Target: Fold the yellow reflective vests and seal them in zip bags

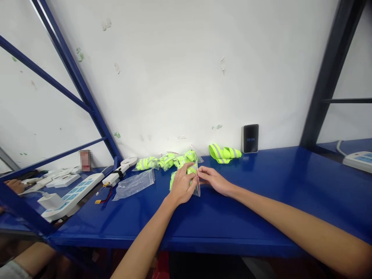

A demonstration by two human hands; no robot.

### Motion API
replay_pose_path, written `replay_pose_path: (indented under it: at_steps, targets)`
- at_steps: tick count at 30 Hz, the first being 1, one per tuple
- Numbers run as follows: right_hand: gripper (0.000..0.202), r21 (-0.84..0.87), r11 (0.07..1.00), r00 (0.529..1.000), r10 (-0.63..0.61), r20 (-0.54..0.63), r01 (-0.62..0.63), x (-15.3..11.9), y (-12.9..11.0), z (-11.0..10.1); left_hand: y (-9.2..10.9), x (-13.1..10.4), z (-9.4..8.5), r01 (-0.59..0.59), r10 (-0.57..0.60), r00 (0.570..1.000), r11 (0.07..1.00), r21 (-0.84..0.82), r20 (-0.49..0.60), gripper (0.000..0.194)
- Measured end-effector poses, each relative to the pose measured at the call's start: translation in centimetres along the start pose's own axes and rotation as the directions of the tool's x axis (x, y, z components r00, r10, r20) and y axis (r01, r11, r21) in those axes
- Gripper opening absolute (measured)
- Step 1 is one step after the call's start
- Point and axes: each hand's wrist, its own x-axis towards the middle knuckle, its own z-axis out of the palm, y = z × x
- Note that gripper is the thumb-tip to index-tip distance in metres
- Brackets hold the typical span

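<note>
Plastic bag [198, 190] with a neon yellow strap [172, 180] in it lies between our two hands, on the blue table [241, 217] near the wall. Our left hand [183, 184] rests over it from the left, fingers curved around the bag and its bundle, hiding much of both. Our right hand [213, 179] closes narrow, thumb and fingertips pinching the bag's right side by the reddish line; we cannot tell how firmly either hand grips. Just behind our left hand, we see more bagged straps [147, 163] in a row, silver bands on the yellow. Behind our right hand, a loose strap [225, 153] lies folded by the wall, and to its right a small black clock [250, 138] stands upright, reading 22:34. To the left of our hands lies a flat, clear bag [135, 185], and beyond it a white fan [129, 162] and a white box [112, 178] with red and black wires that end in a yellow plug [99, 201]. Farther left, past the blue frame [87, 97], we see a long power strip [72, 195] and another person's hand [16, 186]. At the far right lies a second power strip [359, 159].
</note>
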Motion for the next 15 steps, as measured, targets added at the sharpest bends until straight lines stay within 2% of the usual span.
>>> replay_pose_path:
  at_steps: [4, 10, 15]
  targets:
    - [0.031, -0.037, 0.998, 0.999, -0.043, -0.019, 0.042, -0.2, -0.1, 0.5, 0.0, -0.2, -0.3, -0.009, 0.009, 1.0, 1.0, -0.022, -0.001, 0.031]
    - [0.029, -0.01, 0.999, 0.999, 0.051, -0.012, -0.051, -0.6, 0.2, 0.3, 0.1, -0.6, -1.0, -0.056, 0.058, 0.998, 0.995, -0.084, 0.025, 0.036]
    - [0.033, -0.118, 0.993, 1.0, -0.014, 0.001, 0.014, -0.7, 0.3, 0.4, -0.2, -0.6, -1.1, -0.047, 0.052, 0.998, 0.992, -0.119, 0.036, 0.036]
